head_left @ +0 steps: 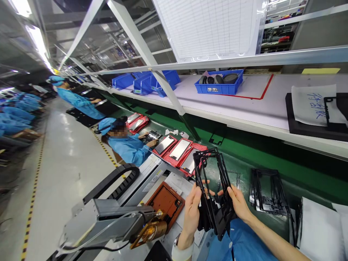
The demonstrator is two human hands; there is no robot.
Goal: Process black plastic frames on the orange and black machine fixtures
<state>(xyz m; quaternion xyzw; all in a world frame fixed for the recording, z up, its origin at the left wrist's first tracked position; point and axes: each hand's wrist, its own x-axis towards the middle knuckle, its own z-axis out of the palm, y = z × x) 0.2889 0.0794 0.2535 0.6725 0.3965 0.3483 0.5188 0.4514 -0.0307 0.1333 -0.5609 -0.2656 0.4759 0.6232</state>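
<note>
Several thin black rectangular frames are held upright in a loose, fanned bunch in front of my body. My left hand grips their left side, thumb in front and fingers passing behind. On the opposite side my right hand pinches the frames' edge between thumb and fingers. A stack of similar black frames lies on the green bench to the right. Flat panels with white faces rest on red wrapping just beyond the held frames.
At lower left stands a machine with a grey arm and a brown fixture. A co-worker in blue sits further along the bench. Above runs a shelf with a blue bin. White sheets lie at lower right.
</note>
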